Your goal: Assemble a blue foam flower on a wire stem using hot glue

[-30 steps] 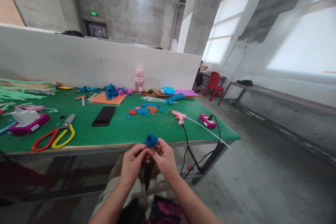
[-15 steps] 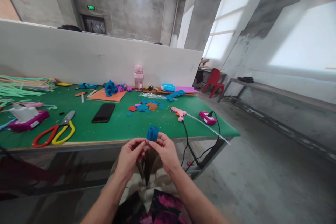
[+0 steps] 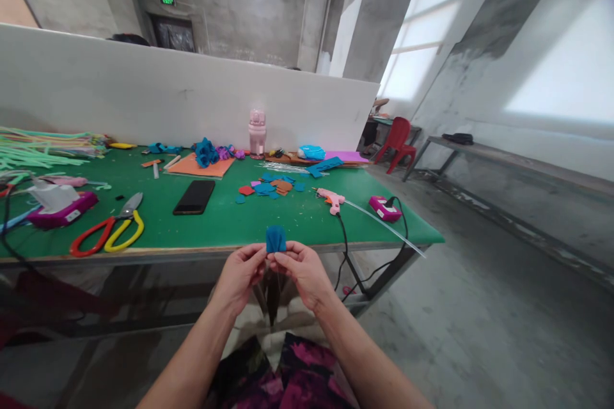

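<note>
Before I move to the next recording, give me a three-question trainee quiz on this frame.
1. True or false: both hands pinch the blue felt piece at the near edge of the green table.
2. Which lies nearest the black phone? A) pink glue gun B) scissors C) pink bottle
3. Fill in: the left hand and right hand hold the piece by its ____ end.

Key: 1 true; 2 B; 3 lower.
</note>
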Available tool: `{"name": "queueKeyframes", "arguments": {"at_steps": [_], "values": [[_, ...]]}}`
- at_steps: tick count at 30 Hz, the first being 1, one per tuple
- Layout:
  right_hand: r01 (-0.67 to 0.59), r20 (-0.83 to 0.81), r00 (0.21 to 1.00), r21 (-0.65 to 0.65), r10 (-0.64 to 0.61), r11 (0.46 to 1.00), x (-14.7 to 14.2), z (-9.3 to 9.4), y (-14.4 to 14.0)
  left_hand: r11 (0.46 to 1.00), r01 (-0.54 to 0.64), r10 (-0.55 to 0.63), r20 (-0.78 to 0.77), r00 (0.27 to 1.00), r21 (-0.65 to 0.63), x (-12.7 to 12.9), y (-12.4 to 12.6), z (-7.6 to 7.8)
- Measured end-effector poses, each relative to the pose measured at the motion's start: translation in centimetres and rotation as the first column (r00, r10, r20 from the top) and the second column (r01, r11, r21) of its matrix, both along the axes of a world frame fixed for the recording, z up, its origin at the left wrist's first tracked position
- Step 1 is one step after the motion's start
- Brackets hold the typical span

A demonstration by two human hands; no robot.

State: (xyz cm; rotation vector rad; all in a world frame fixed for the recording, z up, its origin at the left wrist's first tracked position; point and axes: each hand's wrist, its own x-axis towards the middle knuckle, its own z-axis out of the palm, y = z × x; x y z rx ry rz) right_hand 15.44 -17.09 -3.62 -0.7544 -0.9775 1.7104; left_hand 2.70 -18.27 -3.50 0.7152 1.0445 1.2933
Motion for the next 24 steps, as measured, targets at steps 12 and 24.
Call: {"name": "queueKeyframes", "arguments": {"at_steps": [12,24], "values": [[0.009,0.029,1.000,-0.010,-0.009,1.000,0.05,0.19,-0.04,0.997,-0.048,0.049,-0.034,0.998,0.052,0.05,0.08,-0.36],[0.005,0.105,0.994,0.010,-0.006,1.000,0.18,0.23,0.10,0.995,-0.029,0.036,-0.067,0.997,0.098,-0.08,0.00,-0.21]]}}
